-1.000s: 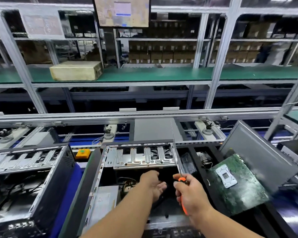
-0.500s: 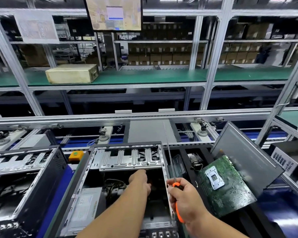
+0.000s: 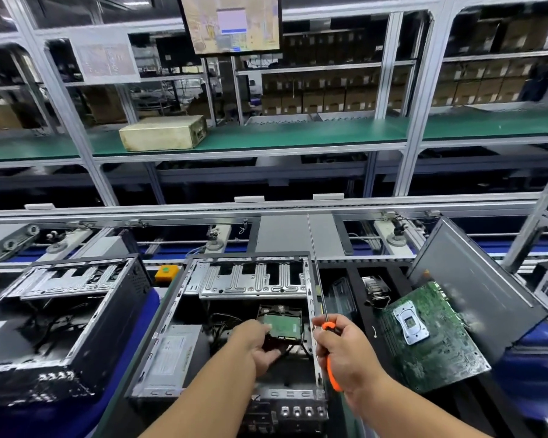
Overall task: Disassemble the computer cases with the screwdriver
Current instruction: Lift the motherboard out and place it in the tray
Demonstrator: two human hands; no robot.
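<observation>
An open computer case (image 3: 310, 298) lies flat in front of me, its drive cage at the far end. Inside it my left hand (image 3: 260, 346) grips a hard drive (image 3: 282, 324) with a green circuit board face, fingers curled under its near edge. My right hand (image 3: 342, 352) holds a long screwdriver (image 3: 317, 273) by its orange handle, over the case's right wall, the thin shaft pointing up and away. A silver power supply (image 3: 168, 358) sits in the case's left part.
A second open case (image 3: 67, 311) lies to the left. A green motherboard (image 3: 431, 336) leans on a removed grey side panel (image 3: 475, 279) at the right, with a heatsink and parts beside it. A conveyor rail (image 3: 266, 207) and shelves run behind.
My left hand has reached deeper into the case and now grips the hard drive, which has come into view. My right hand still holds the screwdriver upright.
</observation>
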